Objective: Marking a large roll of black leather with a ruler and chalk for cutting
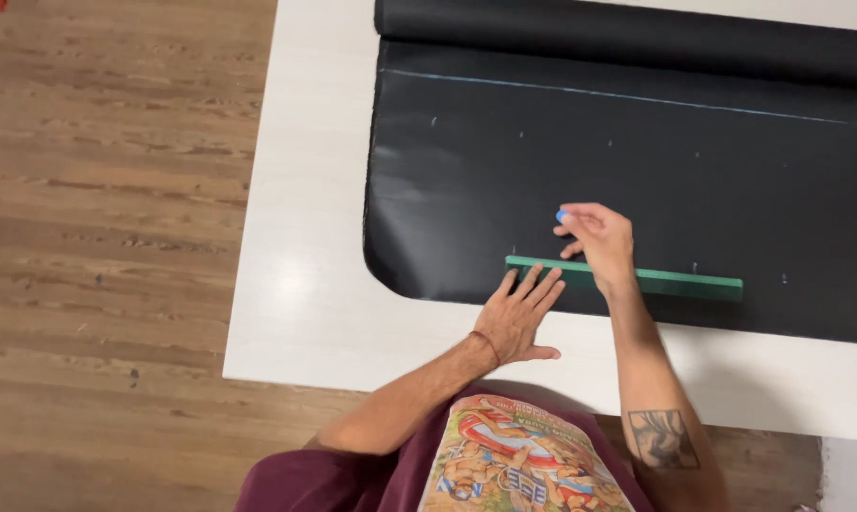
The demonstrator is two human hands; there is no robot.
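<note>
On the white counter over wood flooring, I see my right hand pinching a blue chalk, my left hand flat, fingers spread, pressing the green ruler onto black fabric.

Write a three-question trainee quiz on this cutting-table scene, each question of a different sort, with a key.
1. True or false: the left hand presses flat on one end of the green ruler.
2. What does the right hand pinch at its fingertips?
A. a red pen
B. a small blue piece of chalk
C. scissors
3. Fill in: the black sheet lies on a white table, and its far end is still ____.

Key
1. True: fingers spread on the ruler's left end.
2. B: held just above the ruler, over the sheet.
3. Rolled: a roll lies along the far edge, beyond a thin chalk line.
</note>
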